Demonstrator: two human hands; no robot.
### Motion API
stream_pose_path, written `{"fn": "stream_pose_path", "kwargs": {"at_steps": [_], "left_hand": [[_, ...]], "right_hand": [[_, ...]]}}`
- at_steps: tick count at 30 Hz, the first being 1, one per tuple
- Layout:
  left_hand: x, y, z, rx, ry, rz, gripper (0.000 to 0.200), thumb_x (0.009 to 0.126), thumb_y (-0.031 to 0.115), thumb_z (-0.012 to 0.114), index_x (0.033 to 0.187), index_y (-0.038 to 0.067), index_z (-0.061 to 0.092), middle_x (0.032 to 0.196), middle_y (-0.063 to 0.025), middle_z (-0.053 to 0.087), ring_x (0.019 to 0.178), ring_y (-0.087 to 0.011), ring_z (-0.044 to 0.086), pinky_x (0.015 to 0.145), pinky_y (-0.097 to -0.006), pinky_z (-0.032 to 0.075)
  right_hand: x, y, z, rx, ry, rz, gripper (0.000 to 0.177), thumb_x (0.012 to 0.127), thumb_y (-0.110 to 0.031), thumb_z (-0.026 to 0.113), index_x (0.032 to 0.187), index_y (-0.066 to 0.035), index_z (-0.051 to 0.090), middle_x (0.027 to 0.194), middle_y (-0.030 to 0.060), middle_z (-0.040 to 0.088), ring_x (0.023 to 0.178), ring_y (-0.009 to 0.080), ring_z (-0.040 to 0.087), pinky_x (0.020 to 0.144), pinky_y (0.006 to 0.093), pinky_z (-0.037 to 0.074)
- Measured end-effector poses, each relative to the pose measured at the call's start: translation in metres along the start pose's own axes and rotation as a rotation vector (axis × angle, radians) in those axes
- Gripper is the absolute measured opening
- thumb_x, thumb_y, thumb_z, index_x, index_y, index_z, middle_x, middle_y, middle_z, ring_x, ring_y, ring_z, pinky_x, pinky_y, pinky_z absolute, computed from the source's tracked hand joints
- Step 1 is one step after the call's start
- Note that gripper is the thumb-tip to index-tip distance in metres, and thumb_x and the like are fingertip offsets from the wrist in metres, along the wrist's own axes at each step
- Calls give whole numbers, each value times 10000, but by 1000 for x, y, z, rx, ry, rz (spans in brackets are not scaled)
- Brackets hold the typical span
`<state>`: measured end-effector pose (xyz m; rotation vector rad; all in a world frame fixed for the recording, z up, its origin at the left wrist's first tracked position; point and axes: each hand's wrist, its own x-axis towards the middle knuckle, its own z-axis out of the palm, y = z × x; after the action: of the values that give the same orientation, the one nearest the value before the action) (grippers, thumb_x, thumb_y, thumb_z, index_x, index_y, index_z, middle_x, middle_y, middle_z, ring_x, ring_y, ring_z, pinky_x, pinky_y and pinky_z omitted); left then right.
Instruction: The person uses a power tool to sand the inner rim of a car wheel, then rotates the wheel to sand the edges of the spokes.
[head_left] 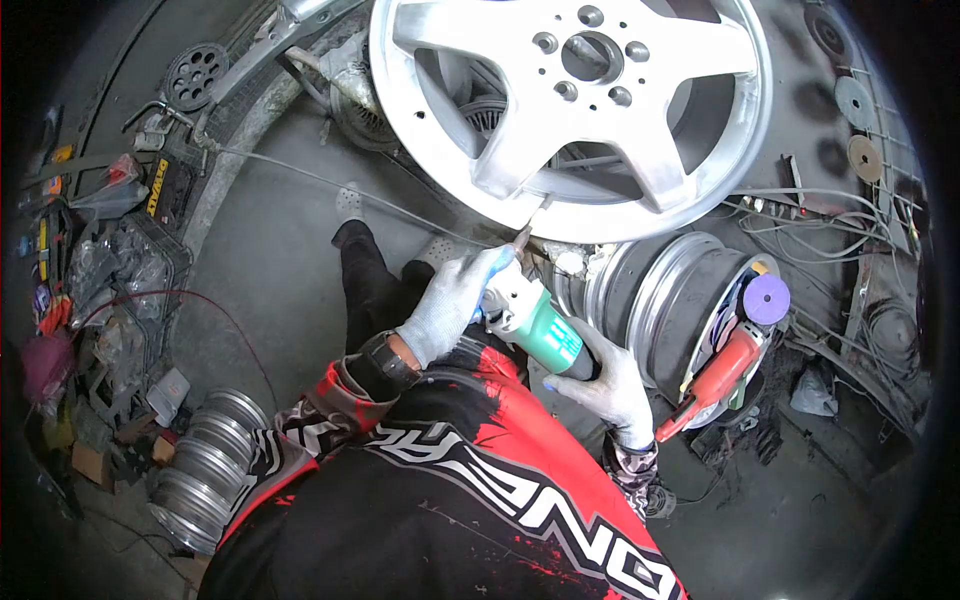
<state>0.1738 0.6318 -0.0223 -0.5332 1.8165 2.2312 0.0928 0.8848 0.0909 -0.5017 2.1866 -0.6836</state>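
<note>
A green and silver power grinder (545,330) is held between my two gloved hands, just below a large silver alloy wheel (600,120). My left hand (455,300) is wrapped round the grinder's head end. Around the dark rear of its body closes my right hand (615,385). From the head a thin pointed tip (535,222) reaches up to the wheel's lower rim. The wheel has broad spokes and a centre hole ringed by bolt holes. My left fingertips are partly hidden behind the tool.
More rims (665,300) stand under the wheel at the right, beside a red power tool (720,375) with a purple disc (766,299). Stacked rims (212,465) lie at the lower left, near crates of bagged items (120,260). Cables (830,215) hang at the right.
</note>
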Motion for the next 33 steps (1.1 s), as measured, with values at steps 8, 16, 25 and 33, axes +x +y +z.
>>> {"fn": "stream_pose_path", "kwargs": {"at_steps": [8, 16, 25, 33], "left_hand": [[-4, 4, -12, -172, 70, 2, 395, 1087, 170, 575, 1436, -13, 560, 1067, -82, 680, 874, -123, 659, 806, -291, 572], [8, 0, 1, 144, -84, 8, 517, 1000, 74, 689, 1485, 32, 515, 1158, -133, 683, 1021, -169, 693, 870, -312, 581], [1, 1, -11, -63, 46, -133, 388, 1127, 250, 499, 1428, 23, 591, 1078, -65, 674, 858, -75, 613, 780, -269, 547], [2, 32, -3, -159, 2, -162, 356, 1135, 161, 460, 1442, 27, 579, 1084, -60, 666, 832, -67, 595, 763, -257, 537]], "right_hand": [[11, -1, 6, 42, -21, -40, 870, 724, -416, 957, 1441, -52, 627, 1324, 219, 715, 1233, 366, 704, 1025, 433, 562], [-5, 0, -3, 38, 19, 24, 858, 728, -387, 960, 1443, -51, 625, 1301, 208, 728, 1224, 350, 714, 1010, 411, 567], [13, -12, -1, 35, -50, 4, 855, 733, -386, 957, 1442, -44, 621, 1302, 228, 722, 1220, 359, 714, 1013, 423, 561], [5, -2, -2, 22, 5, -6, 832, 721, -290, 948, 1438, -25, 619, 1228, 203, 760, 1173, 279, 745, 1010, 396, 556]]}}
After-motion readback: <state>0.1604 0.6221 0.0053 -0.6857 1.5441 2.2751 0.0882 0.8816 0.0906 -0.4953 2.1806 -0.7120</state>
